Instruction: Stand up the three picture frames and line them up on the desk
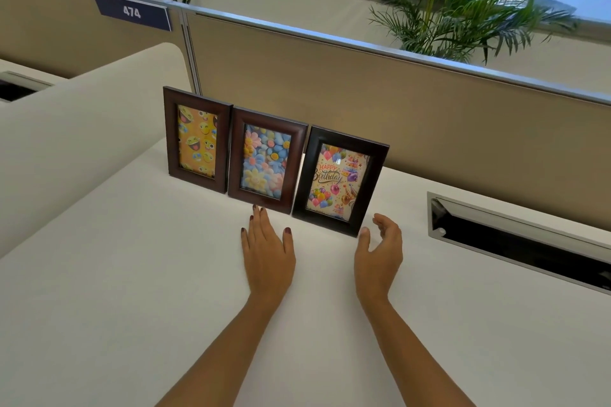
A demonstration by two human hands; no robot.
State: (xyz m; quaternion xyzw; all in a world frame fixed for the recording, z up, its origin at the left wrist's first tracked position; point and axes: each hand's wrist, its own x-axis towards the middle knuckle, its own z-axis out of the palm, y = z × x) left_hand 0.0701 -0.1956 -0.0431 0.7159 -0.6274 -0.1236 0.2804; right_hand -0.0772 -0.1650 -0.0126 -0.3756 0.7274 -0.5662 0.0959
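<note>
Three picture frames stand upright side by side on the white desk [165, 274]. The brown emoji frame [197, 139] is on the left, the brown flower frame [266, 160] in the middle, and the black Happy Birthday frame [340, 180] on the right. My left hand [267, 251] lies flat and empty, fingertips just in front of the flower frame's lower edge. My right hand [380, 251] is empty with fingers spread, its thumb beside the birthday frame's lower right corner.
A beige partition [413, 102] runs right behind the frames. A metal-rimmed cable slot [515, 238] is sunk into the desk at the right. A cream curved divider [82, 129] rises on the left. Potted palms [469, 0] stand beyond the partition.
</note>
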